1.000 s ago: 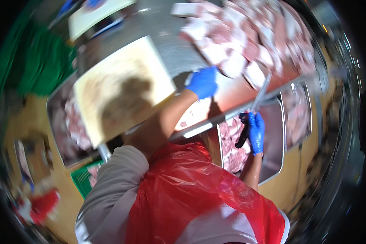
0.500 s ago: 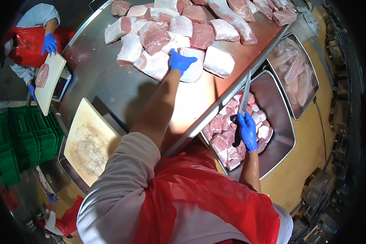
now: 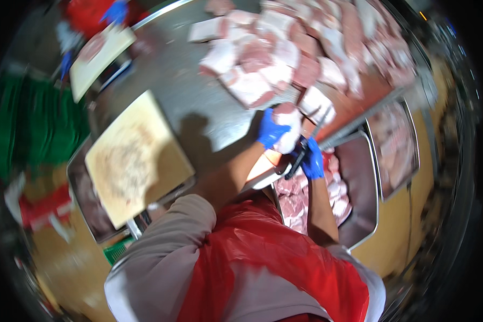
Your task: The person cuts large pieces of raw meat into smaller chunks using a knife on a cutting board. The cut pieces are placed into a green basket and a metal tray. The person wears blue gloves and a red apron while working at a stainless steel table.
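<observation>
I have the left hand [image 3: 272, 129] just off the centre of my view, toward 1 to 2 o'clock, its blue-gloved fingers curled against a pale pink piece of meat [image 3: 287, 134], with the thumb across the near side. From here the grip looks snug, though blur hides exactly how far the fingers wrap. The piece sits at 2 o'clock, over the near edge of the table [image 3: 180, 51].

My right hand [image 3: 313, 162], also in blue, is at 3 o'clock, fingers closed around the black handle of a knife [image 3: 295, 163]. Its blade points to 1 o'clock and passes in front of a white block of meat [image 3: 315, 103]; I can't tell whether they touch.

From 12 round to 2 o'clock I see a heap of meat [image 3: 252, 56] on the table. Between 3 and 4 o'clock, a metal tub [image 3: 361, 174] holds cut chunks [image 3: 292, 201] under the right forearm; a second tub [image 3: 411, 131] with more meat stands beyond it, at 3 o'clock. A stained cutting board [image 3: 137, 155] is at 9 o'clock. Toward 10 o'clock I have a co-worker's gloved hand [image 3: 116, 12] by a smaller board [image 3: 108, 56].
</observation>
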A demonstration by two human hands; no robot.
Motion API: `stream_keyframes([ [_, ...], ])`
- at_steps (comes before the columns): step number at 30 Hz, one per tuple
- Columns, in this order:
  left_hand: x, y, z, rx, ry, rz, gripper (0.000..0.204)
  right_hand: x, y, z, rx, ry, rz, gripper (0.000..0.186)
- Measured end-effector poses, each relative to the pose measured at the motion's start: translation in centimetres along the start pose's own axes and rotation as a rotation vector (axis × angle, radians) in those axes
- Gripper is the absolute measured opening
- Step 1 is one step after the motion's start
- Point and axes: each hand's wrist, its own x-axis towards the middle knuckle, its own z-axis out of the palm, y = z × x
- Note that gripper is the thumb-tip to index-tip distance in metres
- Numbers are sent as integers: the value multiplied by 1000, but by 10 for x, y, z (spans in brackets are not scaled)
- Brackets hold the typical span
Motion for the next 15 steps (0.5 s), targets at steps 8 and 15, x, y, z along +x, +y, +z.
stream_keyframes([
  [8, -124, 187, -109, 503, 186, 300, 58, -52, 30, 159, -66, -166, 11, 31],
  [15, -197, 238, -291, 176, 550, 449, 95, -63, 65, 342, -293, -688, 81, 31],
])
